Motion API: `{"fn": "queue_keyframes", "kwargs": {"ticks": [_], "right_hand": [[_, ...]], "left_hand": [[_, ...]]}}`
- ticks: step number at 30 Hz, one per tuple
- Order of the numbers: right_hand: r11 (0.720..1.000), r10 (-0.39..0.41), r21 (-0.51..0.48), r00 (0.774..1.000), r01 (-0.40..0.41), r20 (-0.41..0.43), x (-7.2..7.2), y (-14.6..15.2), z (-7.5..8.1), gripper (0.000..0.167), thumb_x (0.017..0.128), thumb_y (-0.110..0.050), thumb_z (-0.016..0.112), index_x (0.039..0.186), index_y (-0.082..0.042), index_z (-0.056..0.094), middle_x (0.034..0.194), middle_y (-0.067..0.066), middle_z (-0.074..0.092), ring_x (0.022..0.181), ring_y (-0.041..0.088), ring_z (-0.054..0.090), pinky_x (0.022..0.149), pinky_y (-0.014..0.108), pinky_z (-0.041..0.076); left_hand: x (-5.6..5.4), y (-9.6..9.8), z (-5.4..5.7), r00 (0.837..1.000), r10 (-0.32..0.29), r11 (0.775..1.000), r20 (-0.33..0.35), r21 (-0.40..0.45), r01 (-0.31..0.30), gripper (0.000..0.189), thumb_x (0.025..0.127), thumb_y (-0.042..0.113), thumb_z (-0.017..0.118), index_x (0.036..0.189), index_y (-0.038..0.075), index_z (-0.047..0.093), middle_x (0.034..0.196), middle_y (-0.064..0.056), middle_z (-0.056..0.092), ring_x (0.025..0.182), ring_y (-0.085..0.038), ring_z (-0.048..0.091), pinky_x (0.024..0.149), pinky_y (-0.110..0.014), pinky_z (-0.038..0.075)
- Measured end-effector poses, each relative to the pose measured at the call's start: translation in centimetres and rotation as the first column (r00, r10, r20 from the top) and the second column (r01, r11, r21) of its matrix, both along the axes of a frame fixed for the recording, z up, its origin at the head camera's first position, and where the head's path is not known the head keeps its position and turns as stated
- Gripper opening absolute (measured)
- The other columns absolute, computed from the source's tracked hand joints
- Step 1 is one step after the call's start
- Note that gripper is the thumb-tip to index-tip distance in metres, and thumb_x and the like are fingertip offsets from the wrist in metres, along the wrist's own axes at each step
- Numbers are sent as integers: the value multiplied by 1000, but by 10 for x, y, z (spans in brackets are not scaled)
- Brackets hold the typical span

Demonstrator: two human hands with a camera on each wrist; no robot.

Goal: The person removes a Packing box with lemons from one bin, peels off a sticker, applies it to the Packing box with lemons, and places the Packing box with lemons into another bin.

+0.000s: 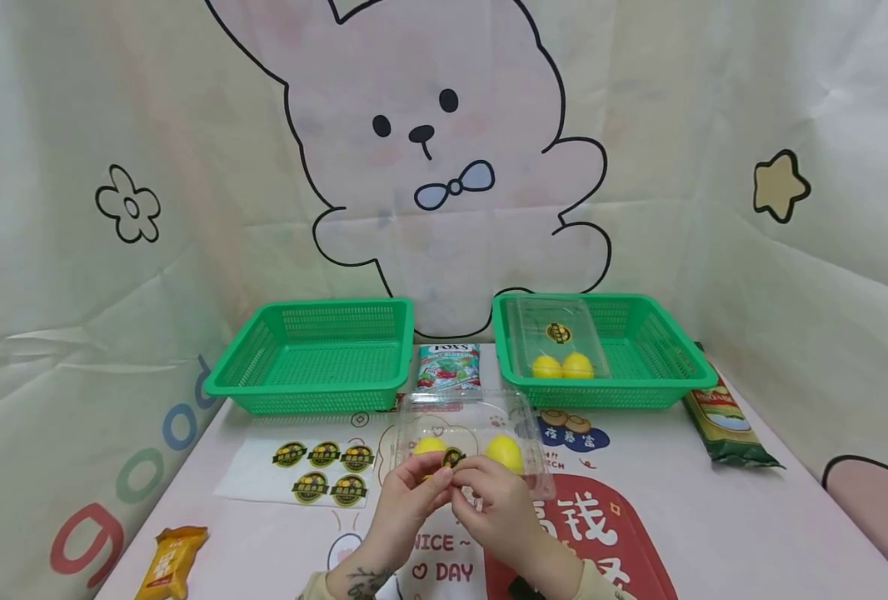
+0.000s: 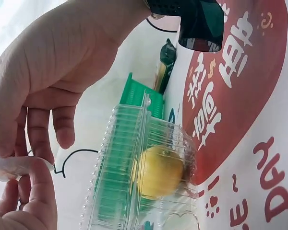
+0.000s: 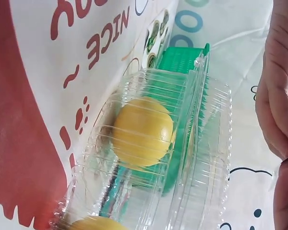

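Note:
My left hand point(image 1: 410, 500) and right hand point(image 1: 500, 504) meet in front of a clear plastic clamshell box point(image 1: 481, 417), both pinching a small black-and-gold sticker point(image 1: 453, 457). From the left wrist, the sticker's pale underside point(image 2: 14, 165) shows between the fingertips of both hands. Inside the box, which looks closed, lie two round yellow fruits, one on the left point(image 1: 429, 446) and one on the right point(image 1: 504, 452). To the left lies a white sticker sheet point(image 1: 249, 479) bearing several matching stickers.
Behind the box stand a left green basket point(image 1: 309, 400) and a right green basket point(image 1: 661, 392). The right one holds a stickered clear box point(image 1: 556, 312) with yellow fruits. A candy bag point(image 1: 449, 367), a green packet point(image 1: 729, 425) and an orange-yellow snack packet point(image 1: 170, 562) lie around.

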State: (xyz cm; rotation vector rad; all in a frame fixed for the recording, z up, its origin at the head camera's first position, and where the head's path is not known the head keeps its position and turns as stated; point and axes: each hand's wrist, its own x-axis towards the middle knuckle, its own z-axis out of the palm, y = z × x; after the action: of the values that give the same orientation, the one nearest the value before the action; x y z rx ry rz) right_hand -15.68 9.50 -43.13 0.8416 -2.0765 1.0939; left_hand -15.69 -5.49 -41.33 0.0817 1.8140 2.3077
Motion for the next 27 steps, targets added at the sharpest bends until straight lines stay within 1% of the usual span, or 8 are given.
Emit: {"fn": "queue_keyframes", "kwargs": {"ticks": [5,9,11,14,16,17,19,27], "right_hand": [[999,32,10,999,-32,38,0,0,2,17,75,-8,74,91,-13,71,91,-6,65,79,5,57,64,12,50],[994,-54,-82,983,69,176,-4,1,8,21,76,-8,73,97,-9,67,87,0,64,72,5,55,58,17,51],[983,-69,-140,944,120,323,-8,2,13,21,77,-8,73,97,-7,65,83,2,63,68,6,54,56,19,50],[972,-25,-184,844,146,535,-15,4,19,15,78,-11,72,92,-7,67,79,2,62,68,6,54,60,21,50],[974,-1,-178,790,139,613,-20,5,22,8,79,-11,71,85,-7,68,77,2,63,69,8,55,62,21,50],[976,0,-169,776,137,630,-22,6,23,5,80,-11,70,82,-8,68,76,2,63,69,8,55,62,20,50],[978,0,-161,767,135,642,-25,7,23,4,81,-10,69,78,-7,68,75,2,63,69,9,56,61,20,50],[977,-38,-142,785,159,619,-39,8,21,8,82,-7,67,74,-9,68,70,-1,62,66,11,54,60,20,48]], "left_hand": [[-4,-3,-1,1000,26,999,-3,-33,-26,35,90,12,56,118,-8,51,98,-3,60,84,-7,61,73,-20,54],[-9,-7,1,1000,20,999,-22,-38,-21,29,89,6,52,113,-10,52,97,-4,60,81,-9,62,71,-22,54],[-12,-8,3,999,6,999,-42,-53,-8,27,88,4,51,110,-11,53,95,-3,61,79,-10,62,69,-23,54],[-17,-8,5,997,-23,996,-76,-85,16,27,86,2,50,108,-12,54,94,-4,61,80,-12,61,68,-24,54],[-21,-8,5,994,-36,992,-102,-120,24,26,86,3,50,107,-12,55,94,-4,61,81,-12,61,68,-25,55],[-23,-7,5,992,-43,990,-117,-137,26,25,86,2,50,107,-12,55,94,-6,62,81,-12,60,68,-26,55],[-26,-7,6,987,-50,984,-153,-177,22,24,87,3,50,106,-10,56,95,-8,62,82,-11,60,69,-27,55],[-41,-1,4,965,-43,955,-260,-293,-36,20,86,2,55,104,-5,59,100,-17,62,83,-17,61,70,-27,56]]}}
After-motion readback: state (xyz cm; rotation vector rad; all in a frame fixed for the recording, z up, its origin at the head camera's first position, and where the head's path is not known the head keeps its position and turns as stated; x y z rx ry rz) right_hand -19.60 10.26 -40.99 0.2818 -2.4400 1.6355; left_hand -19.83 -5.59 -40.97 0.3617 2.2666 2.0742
